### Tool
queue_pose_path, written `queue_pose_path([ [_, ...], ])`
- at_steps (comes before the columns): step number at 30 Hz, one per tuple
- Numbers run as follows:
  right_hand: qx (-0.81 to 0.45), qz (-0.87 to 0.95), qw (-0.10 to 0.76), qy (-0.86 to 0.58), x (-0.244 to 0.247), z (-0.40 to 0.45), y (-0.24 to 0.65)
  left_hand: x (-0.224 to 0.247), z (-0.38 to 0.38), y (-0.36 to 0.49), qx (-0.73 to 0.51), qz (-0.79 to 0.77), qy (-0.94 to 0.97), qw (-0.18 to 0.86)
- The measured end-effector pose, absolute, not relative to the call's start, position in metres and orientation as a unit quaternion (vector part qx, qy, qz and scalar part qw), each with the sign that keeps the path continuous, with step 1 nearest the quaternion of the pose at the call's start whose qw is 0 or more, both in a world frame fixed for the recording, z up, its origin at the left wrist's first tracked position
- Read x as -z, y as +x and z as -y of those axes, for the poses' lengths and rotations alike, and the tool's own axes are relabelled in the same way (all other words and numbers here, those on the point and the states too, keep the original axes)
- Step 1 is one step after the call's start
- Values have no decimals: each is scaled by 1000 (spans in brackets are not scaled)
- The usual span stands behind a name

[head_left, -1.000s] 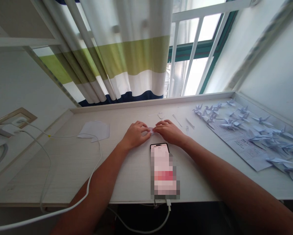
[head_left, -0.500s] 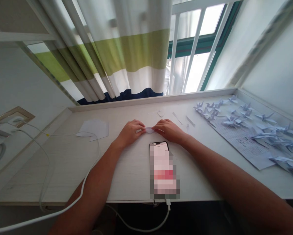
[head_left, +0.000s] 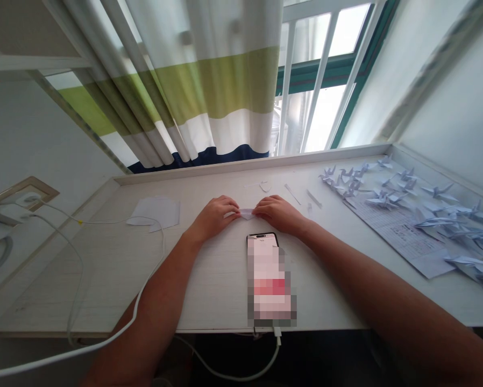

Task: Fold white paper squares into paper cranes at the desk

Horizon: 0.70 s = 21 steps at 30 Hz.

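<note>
A small folded paper [head_left: 247, 214] lies between the two hands, its middle bare and pointing toward the person. The left hand [head_left: 216, 217] pinches its left end with thumb and fingertips; the right hand [head_left: 279, 213] closes its fingertips on the right end, the thumb partly hidden.

Just nearer the person, a phone [head_left: 263, 258] lies face up on the white desk [head_left: 213, 285], a charging cable [head_left: 277, 337] plugged into its lower end. Loose paper sheets [head_left: 158, 211] lie to the left, a white cord [head_left: 147, 290] passing over them. To the right, many folded paper cranes [head_left: 383, 200] crowd on and around a printed sheet [head_left: 392, 231]. Thin paper scraps [head_left: 314, 198] lie beyond the right hand.

White chargers [head_left: 11, 213] sit at the left wall; behind the desk hang striped curtains [head_left: 221, 80] beside a barred window [head_left: 320, 70].
</note>
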State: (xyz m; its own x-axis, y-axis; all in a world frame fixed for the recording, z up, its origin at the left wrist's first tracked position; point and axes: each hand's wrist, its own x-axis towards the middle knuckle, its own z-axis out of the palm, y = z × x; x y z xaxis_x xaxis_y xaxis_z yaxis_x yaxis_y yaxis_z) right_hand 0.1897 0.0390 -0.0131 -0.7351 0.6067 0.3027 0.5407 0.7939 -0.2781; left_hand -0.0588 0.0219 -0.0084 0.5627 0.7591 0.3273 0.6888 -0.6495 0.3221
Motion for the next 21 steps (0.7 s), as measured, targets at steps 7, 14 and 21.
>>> queue_pose_path([
  [7,-94,930,194,-297,13,-39,188,4,-21,-64,-217,-428,873,82],
  [14,-107,916,229,-311,11,-31,181,7,-11,-50,-289,-543,784,83],
  [21,-146,902,228,-336,7,-23,177,22,-8,-27,-304,-590,731,157],
])
